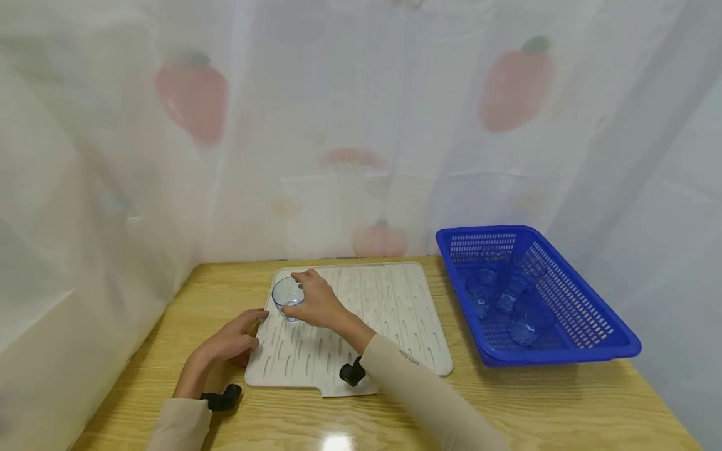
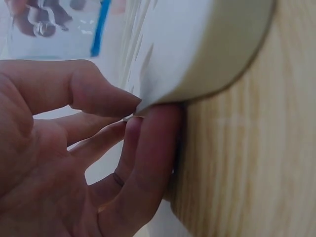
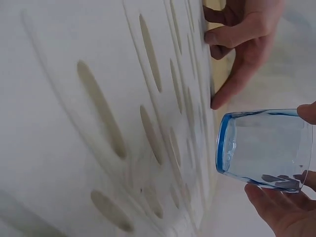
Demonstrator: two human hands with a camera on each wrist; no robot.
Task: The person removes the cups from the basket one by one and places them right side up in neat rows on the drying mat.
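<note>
A clear drinking glass [image 3: 266,148] with a thick bluish base is in my right hand [image 1: 318,302], thumb and fingers gripping its sides near the rim. It stands upright over the left part of the white drying mat [image 1: 361,326], base toward the mat. My left hand [image 1: 228,338] is at the mat's left edge. In the left wrist view its thumb [image 2: 106,96] lies along the mat's top side and a finger [image 2: 160,131] is at the edge below, pinching the rim of the mat.
A blue slotted plastic basket [image 1: 564,360] stands to the right of the mat, with several clear glasses [image 1: 524,322] lying inside. Under everything is a wooden table [image 1: 293,416]. A pale curtain [image 1: 338,94] with printed fruit hangs behind and along the sides.
</note>
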